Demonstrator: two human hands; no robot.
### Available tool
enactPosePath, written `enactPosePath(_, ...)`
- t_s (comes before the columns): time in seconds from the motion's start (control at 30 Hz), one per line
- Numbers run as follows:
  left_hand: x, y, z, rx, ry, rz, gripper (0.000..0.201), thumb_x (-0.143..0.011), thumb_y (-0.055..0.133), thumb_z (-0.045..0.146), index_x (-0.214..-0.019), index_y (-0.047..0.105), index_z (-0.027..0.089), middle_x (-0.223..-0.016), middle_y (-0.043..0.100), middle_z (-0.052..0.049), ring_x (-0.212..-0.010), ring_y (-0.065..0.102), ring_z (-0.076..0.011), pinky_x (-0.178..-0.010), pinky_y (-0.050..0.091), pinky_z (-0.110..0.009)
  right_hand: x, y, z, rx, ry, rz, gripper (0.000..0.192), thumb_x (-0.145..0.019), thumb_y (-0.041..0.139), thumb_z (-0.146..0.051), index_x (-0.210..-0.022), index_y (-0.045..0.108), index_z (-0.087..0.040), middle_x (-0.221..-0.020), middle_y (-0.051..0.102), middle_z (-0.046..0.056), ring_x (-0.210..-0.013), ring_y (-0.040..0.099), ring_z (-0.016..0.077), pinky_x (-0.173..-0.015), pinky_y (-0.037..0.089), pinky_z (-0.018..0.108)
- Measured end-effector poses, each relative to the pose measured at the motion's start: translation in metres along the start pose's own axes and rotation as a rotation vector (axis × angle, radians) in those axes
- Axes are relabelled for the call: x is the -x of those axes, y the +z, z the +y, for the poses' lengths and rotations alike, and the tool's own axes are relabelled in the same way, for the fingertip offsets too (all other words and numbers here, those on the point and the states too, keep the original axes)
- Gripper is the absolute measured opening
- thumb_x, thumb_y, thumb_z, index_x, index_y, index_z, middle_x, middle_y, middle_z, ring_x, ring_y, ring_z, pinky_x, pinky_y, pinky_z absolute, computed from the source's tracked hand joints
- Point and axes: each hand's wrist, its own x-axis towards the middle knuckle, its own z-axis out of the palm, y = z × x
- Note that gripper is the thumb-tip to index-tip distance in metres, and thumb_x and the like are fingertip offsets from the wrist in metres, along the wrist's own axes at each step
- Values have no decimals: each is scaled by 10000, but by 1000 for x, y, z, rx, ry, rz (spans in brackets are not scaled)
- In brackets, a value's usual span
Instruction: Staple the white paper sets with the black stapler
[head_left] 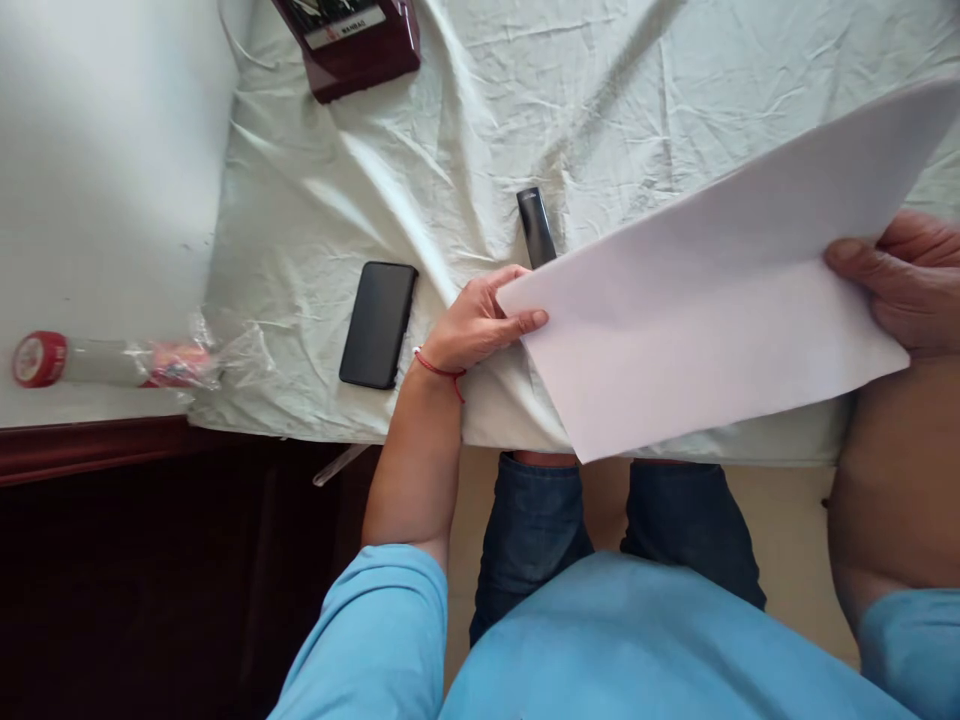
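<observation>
Paper (720, 300): one white sheet, held tilted above the near desk (315, 230) edge. Left hand (472, 325) grip pinches its near-left corner; right hand (907, 280) grip is clamped on its right edge. Best kept taut and level, clear of the phone (379, 323) left of the paper.

A person seen from above wears a light blue top with short sleeves (382, 620) ending above the elbows, and dark blue denim jeans (540, 530). A thin red string bracelet (439, 370) circles the wrist of the left hand (480, 325). Both forearms are bare.
</observation>
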Motion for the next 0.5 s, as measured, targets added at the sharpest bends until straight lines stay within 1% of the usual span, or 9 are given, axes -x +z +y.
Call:
enactPosePath(0.07,0,2,0,-10,-4,4,663,-723,901,787,-972,733,196,-696,673,-28,-636,635,-180,-549,514,-296,-3,7,3,-30,-132,52,380,-810,734,-530,-1139,713,-339,-1259,642,-34,-1130,638,155,-1044,484,315)
enactPosePath(0.1,0,3,0,-17,0,2,683,-725,882,814,-968,740,191,-696,683,-40,-655,662,-202,-573,551,-318,-4,12,3,-45,-185,78,367,-830,716,-524,-1150,706,-343,-1290,626,-36,-1214,607,178,-1098,444,348)
enactPosePath(0.17,0,5,-3,-24,39,-10,686,-759,862,806,-1020,758,180,-829,759,-79,-824,750,-260,-746,653,-382,-5,22,3,-83,-275,127,361,-858,687,-511,-1172,692,-333,-1336,599,-28,-1320,546,210,-1158,381,387)
enactPosePath(0.23,-2,5,-11,-41,113,8,662,-812,842,770,-1107,771,182,-1058,806,-108,-1115,766,-311,-994,660,-443,-4,30,2,-144,-317,116,352,-866,675,-513,-1161,688,-323,-1355,585,-25,-1374,501,218,-1157,383,386)
enactPosePath(0.27,-3,5,-17,-57,153,33,657,-820,834,769,-1120,777,187,-1133,806,-110,-1225,738,-325,-1073,637,-461,-4,33,1,-181,-319,96,348,-860,679,-526,-1134,692,-312,-1352,586,-22,-1387,489,220,-1131,412,377)
enactPosePath(0.33,-5,4,-32,-88,220,114,691,-783,819,825,-1076,788,200,-1130,804,-103,-1298,708,-343,-1105,626,-488,-1,36,0,-248,-262,24,370,-829,708,-552,-1083,695,-284,-1326,599,-9,-1373,502,221,-1063,474,360)
enactPosePath(0.4,-8,3,-48,-78,254,213,723,-743,808,872,-1009,786,200,-1017,797,-94,-1193,745,-338,-1060,645,-509,1,36,0,-269,-151,-70,403,-772,773,-536,-1054,689,-260,-1280,622,-3,-1301,561,202,-1041,491,351)
enactPosePath(0.47,-10,1,-62,-97,267,284,655,-812,791,819,-1013,790,195,-971,786,-87,-1112,768,-312,-1044,649,-507,3,38,0,-257,-89,-121,418,-714,835,-483,-1024,679,-248,-1228,642,-18,-1214,609,164,-1084,463,340)
enactPosePath(0.5,-12,-1,-68,-130,279,331,629,-856,768,792,-1040,792,190,-975,777,-84,-1101,774,-302,-1042,644,-510,4,39,0,-252,-95,-112,413,-698,850,-466,-1001,674,-247,-1205,649,-27,-1186,619,149,-1106,445,335)
